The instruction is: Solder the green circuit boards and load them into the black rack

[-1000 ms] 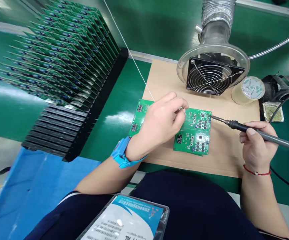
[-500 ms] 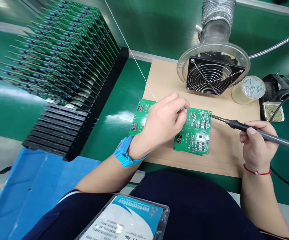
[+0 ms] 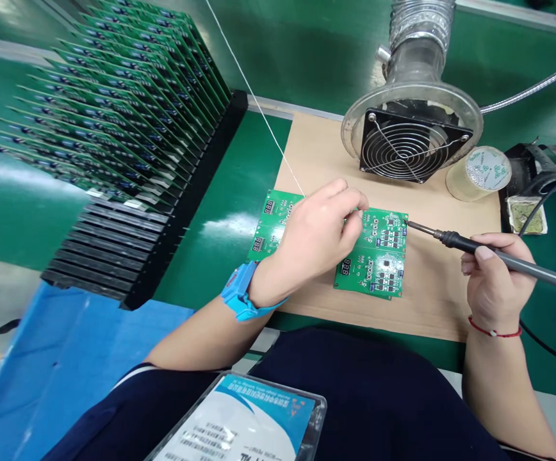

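Boards flat on the card over the bench, apparently two in a stack, slightly out of line, with a sliver of the lower one visible along the near edge. Above them, left hand with thumb and forefinger pinched together, by all appearances on the wire, though the actual point of contact hidden behind the knuckles. Fingers of the right hand wrapped around the iron, pen-fashion, with tip at the upper right corner of the boards; too small to tell touching from hovering.

Main hazard from here, to judge by the layout: heat held too long at that corner, with lifted copper or a scorched part as the likely result. Neighbouring parts packed close, so even a small slip of the right wrist perhaps enough for a bridge. Another weak point: the loose stack, without any visible clamp, hence a possible skid on the card under sideways pressure from the iron. Wire nearly straight from the far side; any snag there likely to jerk the pinch aside. Fan somewhat back from the work, so possibly some fumes missed.
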### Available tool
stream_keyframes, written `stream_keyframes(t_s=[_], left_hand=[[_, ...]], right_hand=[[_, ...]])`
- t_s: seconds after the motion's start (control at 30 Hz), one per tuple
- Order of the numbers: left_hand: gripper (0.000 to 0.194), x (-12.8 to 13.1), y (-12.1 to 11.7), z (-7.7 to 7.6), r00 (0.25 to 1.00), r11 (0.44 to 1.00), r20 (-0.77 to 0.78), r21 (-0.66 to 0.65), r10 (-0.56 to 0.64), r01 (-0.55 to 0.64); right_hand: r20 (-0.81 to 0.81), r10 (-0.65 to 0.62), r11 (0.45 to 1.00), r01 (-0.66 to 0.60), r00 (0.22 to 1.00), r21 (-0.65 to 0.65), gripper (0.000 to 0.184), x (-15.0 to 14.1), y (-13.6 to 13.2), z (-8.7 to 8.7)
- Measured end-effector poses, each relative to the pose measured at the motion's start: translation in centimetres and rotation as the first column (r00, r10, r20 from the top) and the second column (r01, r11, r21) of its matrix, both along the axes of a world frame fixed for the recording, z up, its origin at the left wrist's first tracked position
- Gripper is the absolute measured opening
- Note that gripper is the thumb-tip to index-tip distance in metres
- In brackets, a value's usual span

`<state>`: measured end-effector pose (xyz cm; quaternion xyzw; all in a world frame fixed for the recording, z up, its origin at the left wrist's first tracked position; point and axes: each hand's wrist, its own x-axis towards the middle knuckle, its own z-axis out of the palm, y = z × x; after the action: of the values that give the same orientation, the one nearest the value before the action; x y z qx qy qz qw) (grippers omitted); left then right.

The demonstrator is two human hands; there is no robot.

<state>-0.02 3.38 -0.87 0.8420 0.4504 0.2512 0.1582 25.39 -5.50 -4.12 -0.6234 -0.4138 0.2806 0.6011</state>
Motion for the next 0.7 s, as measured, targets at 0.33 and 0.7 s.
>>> stream_keyframes(t_s=[0.33, 0.7], left_hand=[[0.022, -0.58, 0.12, 0.19, 1.0, 1.0, 0.007, 0.025, 0.019, -0.019], [0.023, -0.04, -0.14, -0.29, 1.0, 1.0, 0.01, 0.028, -0.012, 0.012]], right_hand=[[0.0, -0.004, 1.0, 0.004, 1.0, 0.022, 0.013, 0.15, -0.17, -0.03], [0.002, 0.002, 0.999, -0.003, 1.0, 0.05, 0.011, 0.18, -0.22, -0.19]])
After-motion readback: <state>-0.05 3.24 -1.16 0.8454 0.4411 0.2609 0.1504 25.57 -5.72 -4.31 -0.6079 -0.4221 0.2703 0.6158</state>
